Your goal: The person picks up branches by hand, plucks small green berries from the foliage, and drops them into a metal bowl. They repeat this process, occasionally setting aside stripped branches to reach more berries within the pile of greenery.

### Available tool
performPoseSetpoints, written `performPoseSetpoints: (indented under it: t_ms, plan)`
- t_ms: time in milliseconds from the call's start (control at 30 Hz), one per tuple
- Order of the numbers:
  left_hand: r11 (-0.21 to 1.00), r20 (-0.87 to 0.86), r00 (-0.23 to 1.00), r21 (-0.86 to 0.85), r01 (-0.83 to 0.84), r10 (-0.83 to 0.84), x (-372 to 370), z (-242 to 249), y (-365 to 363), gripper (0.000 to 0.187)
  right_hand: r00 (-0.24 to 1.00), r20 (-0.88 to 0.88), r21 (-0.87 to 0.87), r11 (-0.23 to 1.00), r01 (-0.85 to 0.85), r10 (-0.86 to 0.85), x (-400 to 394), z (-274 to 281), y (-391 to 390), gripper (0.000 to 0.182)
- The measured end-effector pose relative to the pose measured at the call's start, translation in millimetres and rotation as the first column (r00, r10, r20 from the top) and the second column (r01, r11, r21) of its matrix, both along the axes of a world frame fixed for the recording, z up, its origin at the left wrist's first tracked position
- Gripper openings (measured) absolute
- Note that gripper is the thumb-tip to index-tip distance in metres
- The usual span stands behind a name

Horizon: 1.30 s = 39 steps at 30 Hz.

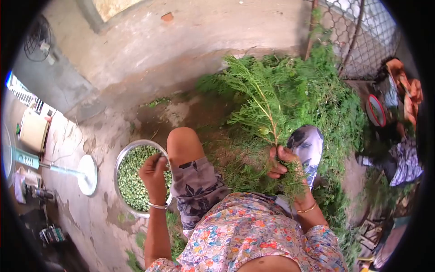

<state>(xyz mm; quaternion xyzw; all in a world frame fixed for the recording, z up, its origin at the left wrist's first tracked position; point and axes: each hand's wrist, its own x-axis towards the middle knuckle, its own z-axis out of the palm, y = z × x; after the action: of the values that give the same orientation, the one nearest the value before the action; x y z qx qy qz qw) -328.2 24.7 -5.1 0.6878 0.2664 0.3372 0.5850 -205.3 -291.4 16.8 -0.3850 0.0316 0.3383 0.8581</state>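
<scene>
My right hand [282, 162] is closed round the woody stem of a leafy green branch [260, 97], whose feathery sprays point up and away from me. Loose sprigs hang below that hand by the wrist. Over the right side of a round metal basin [118, 188], my left hand [153, 174] is held with its fingers curled together; what is in them, if anything, is hidden. Many small green seed cones [132, 177] fill the basin, which stands on the ground beside my knee.
A large heap of cut green branches [331, 95] lies ahead and to the right, against a wall [204, 27] and wire mesh [362, 36]. A standing fan [87, 175] is at the left. Patterned cloth [407, 161] and a red-rimmed round container [376, 110] are at the right.
</scene>
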Motion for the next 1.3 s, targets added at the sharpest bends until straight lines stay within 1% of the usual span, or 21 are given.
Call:
performPoseSetpoints:
  t_ms: [67,133,200,267,300,367,467,633,700,733,800,867,933,967,1000,1067,1100,1167,1200,1267,1300]
  plan:
    - [0.968,-0.053,0.983,0.171,0.184,-0.178,14.1,19.6,-26.9,0.015,0.999,0.031,0.03,0.999,-0.034,0.033,-4.8,-0.6,0.8,0.027]
    - [0.922,-0.022,0.943,0.201,0.331,-0.333,25.5,38.0,-62.3,0.015,0.994,0.036,0.135,0.985,-0.109,0.105,-9.7,-2.7,-3.3,0.027]
    - [0.795,0.009,0.884,0.44,0.417,-0.468,41.9,59.9,-98.9,0.017,0.995,-0.021,0.108,0.99,-0.095,0.098,-12.8,-4.8,-8.2,0.034]
    - [0.684,-0.003,0.863,0.609,0.402,-0.505,63.8,74.8,-121.0,0.019,0.989,-0.035,0.16,0.977,-0.139,0.147,-14.2,-8.8,-8.5,0.036]
    - [0.69,0.002,0.862,0.601,0.404,-0.507,73.9,66.6,-130.0,0.019,0.991,-0.057,0.114,0.987,-0.116,0.123,-18.3,-6.0,-7.9,0.035]
    - [0.787,-0.015,0.816,0.257,0.561,-0.577,94.3,37.1,-142.7,0.02,0.994,-0.069,0.073,0.994,-0.083,0.088,-25.5,0.1,-3.7,0.035]
    - [0.774,0.063,0.8,0.309,0.553,-0.597,107.1,12.0,-149.4,0.021,0.994,-0.106,0.033,0.999,-0.038,0.041,-29.4,5.9,0.0,0.034]
    - [0.723,0.021,0.749,0.282,0.631,-0.662,101.7,1.1,-146.4,0.02,0.984,-0.08,0.1,0.983,-0.154,0.162,-26.7,-9.3,-7.2,0.033]
    - [0.7,-0.015,0.792,0.456,0.549,-0.61,98.6,-0.9,-144.9,0.019,0.982,-0.091,0.113,0.981,-0.156,0.167,-27.6,-17.5,-7.9,0.032]
    - [0.703,-0.015,0.792,0.451,0.55,-0.611,98.9,-2.4,-142.1,0.019,0.98,-0.098,0.131,0.978,-0.162,0.175,-28.5,-19.5,-8.4,0.032]
    - [0.531,-0.033,0.833,0.757,0.381,-0.552,101.1,-7.2,-134.7,0.017,0.985,-0.092,0.085,0.987,-0.138,0.145,-32.1,-8.8,-2.5,0.031]
    - [0.589,-0.002,0.817,0.692,0.417,-0.576,99.9,-13.3,-130.3,0.016,0.991,-0.079,0.041,0.993,-0.109,0.112,-32.1,-5.6,-2.1,0.03]
    - [0.777,0.011,0.944,0.571,0.265,-0.33,98.2,-18.0,-119.7,0.013,0.978,-0.087,0.166,0.971,-0.172,0.188,-31.0,-8.4,-3.9,0.031]
    - [0.942,0.066,0.95,0.163,0.292,-0.306,102.5,-16.4,-100.4,0.012,0.979,-0.087,0.166,0.972,-0.167,0.183,-31.6,-8.7,-7.9,0.031]
    - [0.919,0.103,0.96,-0.279,0.278,-0.26,105.4,-15.0,-73.6,0.011,0.988,-0.079,0.136,0.983,-0.122,0.133,-32.4,-8.6,-14.9,0.031]
    - [0.62,0.313,0.934,-0.702,0.35,-0.172,104.6,-32.6,-21.4,0.012,0.995,-0.068,0.104,0.992,-0.068,0.075,-32.9,-5.4,-20.2,0.03]
    - [0.618,0.314,0.933,-0.702,0.354,-0.176,102.0,-32.3,-15.8,0.012,0.998,-0.058,0.031,0.999,-0.008,0.01,-32.2,-1.9,-19.9,0.031]
    - [0.307,0.374,0.908,-0.856,0.416,-0.186,90.5,-30.5,-10.4,0.02,0.996,-0.037,-0.046,0.996,0.076,-0.078,-29.8,3.7,-18.4,0.032]
    - [0.309,0.374,0.909,-0.856,0.415,-0.185,84.9,-31.6,-14.2,0.02,0.996,-0.038,-0.044,0.996,0.074,-0.075,-26.4,3.4,-17.1,0.032]
    - [0.161,0.44,0.868,-0.863,0.48,-0.23,75.1,-33.5,-34.0,0.026,0.997,0.043,-0.082,0.995,0.064,-0.061,-17.8,1.2,-16.9,0.032]
    - [0.134,0.376,0.891,-0.899,0.417,-0.254,71.0,-27.0,-43.6,0.027,0.999,0.043,-0.063,0.998,0.015,-0.012,-11.1,-2.5,-20.4,0.033]
